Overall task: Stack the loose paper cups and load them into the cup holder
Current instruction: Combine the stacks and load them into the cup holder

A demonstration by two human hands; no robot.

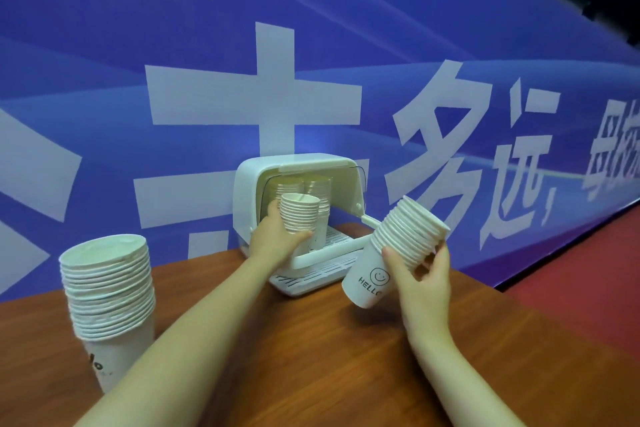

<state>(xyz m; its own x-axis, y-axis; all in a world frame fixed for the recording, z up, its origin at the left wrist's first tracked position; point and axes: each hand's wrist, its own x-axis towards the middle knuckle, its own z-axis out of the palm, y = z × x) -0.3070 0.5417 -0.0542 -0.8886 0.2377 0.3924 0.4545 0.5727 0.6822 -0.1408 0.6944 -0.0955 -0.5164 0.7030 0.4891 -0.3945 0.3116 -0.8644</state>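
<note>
A white cup holder with its lid raised stands at the far edge of the wooden table. Two cup stacks stand at its back. My left hand grips a short stack of white paper cups upright at the holder's opening, above its slotted tray. To the right of the holder, my right hand holds a taller stack, tilted to the right, printed with a smiley and "HELLO". A third tall stack stands upright on the table at the near left.
A blue banner wall with large white characters rises right behind the table and the holder. The holder's slotted drip tray juts toward me. The table's right edge drops to a red floor.
</note>
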